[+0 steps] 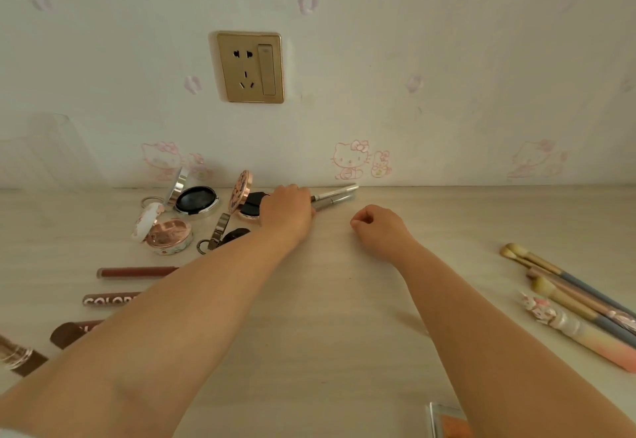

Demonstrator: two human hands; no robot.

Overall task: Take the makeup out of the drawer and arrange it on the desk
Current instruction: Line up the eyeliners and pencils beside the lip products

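From the head camera, I see both bare arms stretched across a pale counter [344, 317] toward a wall papered with pink cartoon cats. The left hand [287, 212] reaches the far edge, its fingers [296, 191] curled down over the near ends of two slim silver pens [335, 196] that lie side by side against the wall, pointing right. The right hand [378, 227] rests on the counter just to the right, fingers loosely curled into a soft fist and holding nothing.

Left of the left hand, four open compacts cluster near the wall: a silver one with a dark pan [196, 200], a white one with a rose-gold pan [167, 234], a pink floral one [244, 196] partly hidden by the hand, and a small dark one [223, 233]. Nearer me, three brown lip tubes [136, 271] lie in a column, partly under the left forearm. Makeup brushes [568, 286] lie bunched at the right edge. A gold wall socket [250, 67] sits above.
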